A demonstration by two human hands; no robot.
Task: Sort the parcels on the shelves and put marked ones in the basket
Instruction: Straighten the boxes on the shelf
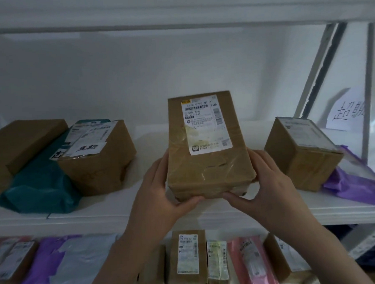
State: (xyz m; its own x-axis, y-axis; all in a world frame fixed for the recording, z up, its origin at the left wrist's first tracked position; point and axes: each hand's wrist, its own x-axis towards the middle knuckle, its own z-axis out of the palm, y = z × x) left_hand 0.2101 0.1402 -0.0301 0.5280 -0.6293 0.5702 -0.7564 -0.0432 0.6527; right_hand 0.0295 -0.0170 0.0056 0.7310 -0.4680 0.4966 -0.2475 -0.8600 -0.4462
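We hold a brown cardboard parcel between both hands, just above the middle of the upper shelf. Our left hand curls round its left near corner, thumb under the front edge, and our right hand curls round the right near corner in the same way, so each grip is wrapped on the box. Its printed shipping label faces up, and we see no handwritten slip on it, so we judge it unmarked, though its other faces are hidden.

The sorting looks well short of finished. To the left on the same shelf a taped box carries a handwritten white slip, and the teal bag it rests on shows the edge of another; these look like marked ones not yet moved. A plain brown box lies at the far left. To the right stands a smaller box on a purple bag. No basket is in view, so we cannot tell what has gone into it.

The shelving is white, against a white wall. A lower shelf holds a row of cartons and purple, pale and pink bags. A paper sign with handwriting hangs by the grey diagonal brace at the right. The light is dim.
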